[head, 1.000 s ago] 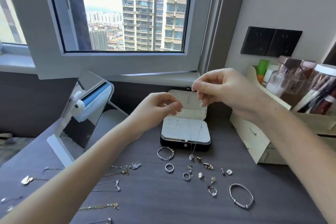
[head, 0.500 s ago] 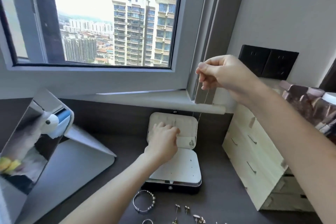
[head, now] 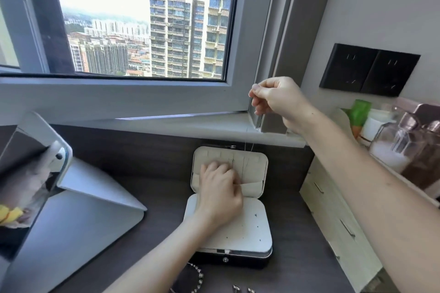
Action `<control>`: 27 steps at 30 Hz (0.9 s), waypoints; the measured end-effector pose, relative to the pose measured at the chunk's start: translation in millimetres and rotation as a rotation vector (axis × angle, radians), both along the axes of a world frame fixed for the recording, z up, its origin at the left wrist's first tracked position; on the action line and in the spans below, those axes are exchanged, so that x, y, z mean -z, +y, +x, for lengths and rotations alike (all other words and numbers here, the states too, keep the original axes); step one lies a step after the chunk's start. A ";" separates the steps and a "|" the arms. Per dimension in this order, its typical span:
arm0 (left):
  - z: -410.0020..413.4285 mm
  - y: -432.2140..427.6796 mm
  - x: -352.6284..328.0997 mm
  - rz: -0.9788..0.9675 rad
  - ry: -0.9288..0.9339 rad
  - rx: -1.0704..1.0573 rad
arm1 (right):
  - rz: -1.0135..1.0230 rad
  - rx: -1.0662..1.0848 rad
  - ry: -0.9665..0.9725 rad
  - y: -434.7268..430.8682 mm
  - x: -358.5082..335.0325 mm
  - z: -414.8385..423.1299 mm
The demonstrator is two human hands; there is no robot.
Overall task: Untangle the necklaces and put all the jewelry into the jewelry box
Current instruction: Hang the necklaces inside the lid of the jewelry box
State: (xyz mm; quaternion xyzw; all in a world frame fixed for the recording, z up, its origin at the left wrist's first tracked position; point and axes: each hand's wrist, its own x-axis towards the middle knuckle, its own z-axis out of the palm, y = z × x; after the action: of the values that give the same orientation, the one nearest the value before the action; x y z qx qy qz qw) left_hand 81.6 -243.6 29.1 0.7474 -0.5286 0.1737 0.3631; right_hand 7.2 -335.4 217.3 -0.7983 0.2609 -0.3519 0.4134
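The open jewelry box [head: 250,240] stands on the dark desk, black outside and cream inside, its lid [head: 259,162] raised at the back. My right hand [head: 276,100] is lifted high above the box and pinches the top of a thin necklace chain [head: 245,159], which hangs straight down in front of the lid. My left hand [head: 219,192] lies over the lid's lower pocket, fingers curled at the chain's lower end. The pendant is hidden behind that hand.
A tilted mirror [head: 35,173] on a grey stand occupies the left. A pale wooden drawer organizer [head: 333,221] with bottles [head: 404,145] sits right of the box. A beaded bracelet [head: 195,276] and small earrings [head: 240,289] lie at the desk's front edge. The window sill runs behind.
The view has moved closer and lower over the box. My left hand has slid lower onto the lid's pocket and now covers the pendant. My right hand keeps the chain raised.
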 end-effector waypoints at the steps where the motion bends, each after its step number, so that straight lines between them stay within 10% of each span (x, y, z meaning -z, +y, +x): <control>1: 0.1 0.0 1.4 -0.010 -0.002 0.003 | 0.006 -0.003 0.011 -1.6 4.5 0.2; 12: 5.7 -1.9 -3.1 -0.046 0.043 -0.046 | -0.164 -0.064 0.198 3.3 53.2 -14.9; 27: 3.4 -13.7 -38.3 -0.215 0.555 0.088 | -0.182 -0.046 0.290 -4.2 87.4 -13.9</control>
State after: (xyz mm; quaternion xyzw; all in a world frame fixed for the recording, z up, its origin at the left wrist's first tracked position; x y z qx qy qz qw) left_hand 85.0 -257.3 67.3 0.7000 -0.4193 0.0019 0.5781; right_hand -6.7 -339.5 129.9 -0.8806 0.2663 -0.2456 0.3054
